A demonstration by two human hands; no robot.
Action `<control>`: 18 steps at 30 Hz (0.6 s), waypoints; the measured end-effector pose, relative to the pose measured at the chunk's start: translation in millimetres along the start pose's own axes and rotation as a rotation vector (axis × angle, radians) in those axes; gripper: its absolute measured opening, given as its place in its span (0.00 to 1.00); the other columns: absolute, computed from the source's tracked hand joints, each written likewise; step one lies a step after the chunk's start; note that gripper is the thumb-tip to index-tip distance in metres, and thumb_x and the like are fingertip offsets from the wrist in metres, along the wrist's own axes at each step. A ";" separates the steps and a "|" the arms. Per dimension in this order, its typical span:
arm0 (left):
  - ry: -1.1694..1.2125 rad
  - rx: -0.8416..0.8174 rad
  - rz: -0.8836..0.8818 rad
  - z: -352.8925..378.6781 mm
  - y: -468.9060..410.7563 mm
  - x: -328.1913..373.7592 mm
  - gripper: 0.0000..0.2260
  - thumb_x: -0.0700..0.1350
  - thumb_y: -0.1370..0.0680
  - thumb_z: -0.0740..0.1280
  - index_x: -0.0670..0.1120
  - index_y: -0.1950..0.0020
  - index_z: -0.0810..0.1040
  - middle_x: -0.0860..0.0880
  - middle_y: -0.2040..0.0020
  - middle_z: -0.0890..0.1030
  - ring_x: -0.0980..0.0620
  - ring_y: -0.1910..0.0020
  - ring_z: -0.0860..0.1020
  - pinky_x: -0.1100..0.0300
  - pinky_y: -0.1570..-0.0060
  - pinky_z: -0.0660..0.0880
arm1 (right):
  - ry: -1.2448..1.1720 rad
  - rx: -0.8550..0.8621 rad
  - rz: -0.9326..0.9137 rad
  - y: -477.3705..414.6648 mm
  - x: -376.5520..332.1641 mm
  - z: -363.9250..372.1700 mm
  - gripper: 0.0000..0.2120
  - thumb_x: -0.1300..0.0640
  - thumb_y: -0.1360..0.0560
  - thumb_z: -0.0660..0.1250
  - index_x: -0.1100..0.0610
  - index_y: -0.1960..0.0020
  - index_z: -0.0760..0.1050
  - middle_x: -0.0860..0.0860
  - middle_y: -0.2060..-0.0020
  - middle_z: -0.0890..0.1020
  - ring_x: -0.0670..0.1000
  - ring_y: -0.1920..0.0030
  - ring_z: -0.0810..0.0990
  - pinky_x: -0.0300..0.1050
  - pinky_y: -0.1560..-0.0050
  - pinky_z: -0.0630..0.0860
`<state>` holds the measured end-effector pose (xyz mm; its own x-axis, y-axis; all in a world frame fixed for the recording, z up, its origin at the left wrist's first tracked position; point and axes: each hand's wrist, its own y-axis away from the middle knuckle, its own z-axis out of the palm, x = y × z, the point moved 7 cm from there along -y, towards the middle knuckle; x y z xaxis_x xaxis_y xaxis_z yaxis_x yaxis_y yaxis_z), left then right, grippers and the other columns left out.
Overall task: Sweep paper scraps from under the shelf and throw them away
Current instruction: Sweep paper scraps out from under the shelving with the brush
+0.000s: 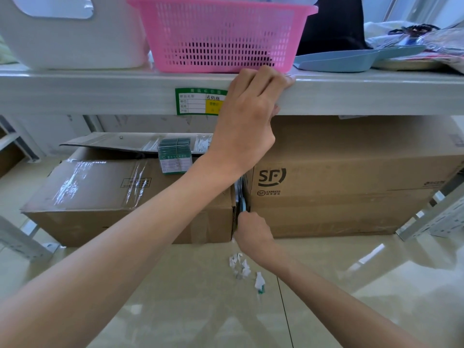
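Observation:
Several white paper scraps (pixel 242 267) lie on the glossy floor just in front of the shelf. My left hand (pixel 248 114) grips the front edge of the grey shelf board (pixel 100 92), fingers curled over its top. My right hand (pixel 251 233) is low, closed around a blue-handled brush (pixel 243 202) that reaches into the narrow gap between two cardboard boxes under the shelf; most of the brush is hidden in the gap. A blue dustpan (pixel 346 60) rests on top of the shelf at the right.
A taped cardboard box (pixel 113 204) sits left of the gap, a larger SF box (pixel 351 187) right of it. On the shelf stand a pink basket (pixel 221 36) and a white bin (pixel 70 38). Metal shelf legs (pixel 426 217) stand at both sides.

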<state>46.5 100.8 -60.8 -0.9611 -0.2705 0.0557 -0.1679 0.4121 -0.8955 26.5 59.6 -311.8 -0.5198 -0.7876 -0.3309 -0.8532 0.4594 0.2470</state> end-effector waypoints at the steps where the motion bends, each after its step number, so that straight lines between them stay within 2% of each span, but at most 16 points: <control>1: -0.002 0.004 0.001 0.2 0.1 0.4 0.18 0.30 0.30 0.71 0.39 0.41 0.79 0.45 0.47 0.80 0.51 0.46 0.68 0.64 0.45 0.64 | 0.000 0.016 -0.005 -4.8 -1.2 2.3 0.07 0.62 0.21 0.62 0.63 0.45 0.75 0.58 0.51 0.78 0.57 0.53 0.78 0.46 0.58 0.72; 4: -0.010 0.017 0.004 1.3 0.4 0.5 0.18 0.30 0.30 0.70 0.40 0.41 0.79 0.45 0.47 0.80 0.50 0.46 0.69 0.62 0.45 0.66 | -0.028 0.015 0.018 -17.6 4.1 17.1 0.10 0.63 0.21 0.63 0.64 0.41 0.74 0.58 0.45 0.78 0.58 0.46 0.79 0.46 0.54 0.73; 7: -0.014 0.023 0.003 3.4 1.3 -0.2 0.18 0.29 0.30 0.70 0.40 0.41 0.79 0.45 0.47 0.80 0.51 0.47 0.68 0.61 0.46 0.66 | -0.063 -0.049 0.065 -21.1 19.3 34.3 0.09 0.65 0.22 0.61 0.64 0.43 0.74 0.59 0.46 0.80 0.59 0.47 0.80 0.46 0.54 0.73; 10: -0.013 0.032 0.000 5.0 1.2 -0.1 0.19 0.29 0.31 0.70 0.40 0.42 0.79 0.45 0.47 0.80 0.51 0.47 0.67 0.60 0.46 0.68 | -0.093 -0.067 0.084 -18.9 31.8 43.9 0.09 0.61 0.23 0.64 0.63 0.45 0.75 0.58 0.48 0.81 0.59 0.49 0.80 0.48 0.50 0.78; 13: -0.011 0.049 -0.009 4.1 0.6 0.5 0.18 0.29 0.31 0.70 0.40 0.43 0.80 0.45 0.48 0.80 0.51 0.47 0.67 0.60 0.47 0.68 | -0.107 -0.097 0.087 -15.3 35.7 46.0 0.07 0.60 0.24 0.65 0.62 0.47 0.74 0.58 0.51 0.82 0.58 0.53 0.82 0.51 0.52 0.81; 18: -0.011 0.038 -0.019 2.7 1.1 0.5 0.18 0.29 0.31 0.70 0.40 0.42 0.79 0.45 0.48 0.79 0.51 0.47 0.67 0.61 0.46 0.67 | -0.062 -0.188 0.105 -4.2 41.2 43.9 0.12 0.61 0.24 0.65 0.62 0.42 0.73 0.58 0.47 0.80 0.58 0.50 0.82 0.52 0.50 0.82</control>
<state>46.4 98.8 -63.0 -0.9552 -0.2879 0.0685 -0.1778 0.3732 -0.9105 6.8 43.3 -366.5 -0.6122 -0.7097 -0.3485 -0.7742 0.4484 0.4468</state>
